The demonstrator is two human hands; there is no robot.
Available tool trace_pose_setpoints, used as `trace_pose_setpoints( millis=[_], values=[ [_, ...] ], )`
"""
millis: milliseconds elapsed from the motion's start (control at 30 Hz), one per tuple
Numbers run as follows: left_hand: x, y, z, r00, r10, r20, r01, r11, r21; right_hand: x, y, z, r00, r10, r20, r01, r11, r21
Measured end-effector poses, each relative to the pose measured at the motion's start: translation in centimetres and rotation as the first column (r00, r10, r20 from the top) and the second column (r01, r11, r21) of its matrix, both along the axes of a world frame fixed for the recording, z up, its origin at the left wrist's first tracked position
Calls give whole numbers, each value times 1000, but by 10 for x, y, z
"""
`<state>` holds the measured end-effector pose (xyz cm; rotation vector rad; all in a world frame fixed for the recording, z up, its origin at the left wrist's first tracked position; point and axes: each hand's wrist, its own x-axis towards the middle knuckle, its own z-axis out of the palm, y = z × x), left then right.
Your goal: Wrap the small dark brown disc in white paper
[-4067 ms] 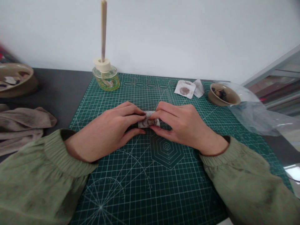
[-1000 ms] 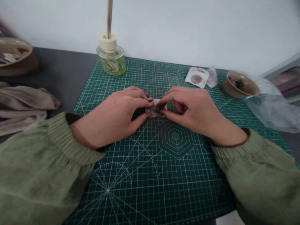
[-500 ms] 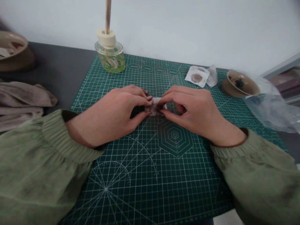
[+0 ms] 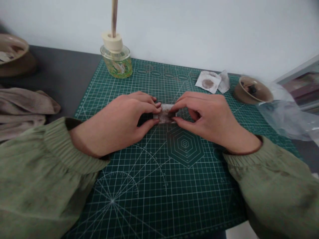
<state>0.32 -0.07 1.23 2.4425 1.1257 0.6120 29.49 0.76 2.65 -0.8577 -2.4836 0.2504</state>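
A small whitish packet with a brown stain (image 4: pixel 165 116) lies on the green cutting mat (image 4: pixel 154 172), between both hands. My left hand (image 4: pixel 124 118) grips its left edge, thumb at the near corner and fingers at the far one. At the right edge, my right hand (image 4: pixel 204 114) holds the packet between thumb and index finger, its other fingers curled. The fingertips partly cover both ends of the packet.
A glass diffuser bottle with sticks (image 4: pixel 116 61) stands at the mat's back left. Two stained white packets (image 4: pixel 208 82), a brown bowl (image 4: pixel 253 90) and a clear plastic bag (image 4: pixel 279 116) are back right. At left are another bowl (image 4: pixel 18 63) and a brownish cloth (image 4: pixel 27 101).
The fingers of my right hand have shifted slightly right along the packet, and more of its brown middle shows. My left hand is nearly unmoved.
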Motion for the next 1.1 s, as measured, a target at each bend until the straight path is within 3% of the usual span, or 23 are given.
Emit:
trace_pose_setpoints(
  millis=[600,867,1100],
  values=[
    [-1,0,-1,999,-24,-26,26,998,53,2,0,1,999,-20,34,20,1000,-4],
    [-4,0,-3,998,-58,-23,60,995,83,2,7,-8,996,-26,-85,18,996,-88],
    [-6,2,-7,997,-69,-40,74,989,128,2,12,-10,994,33,-105,-41,996,-73]
  ],
)
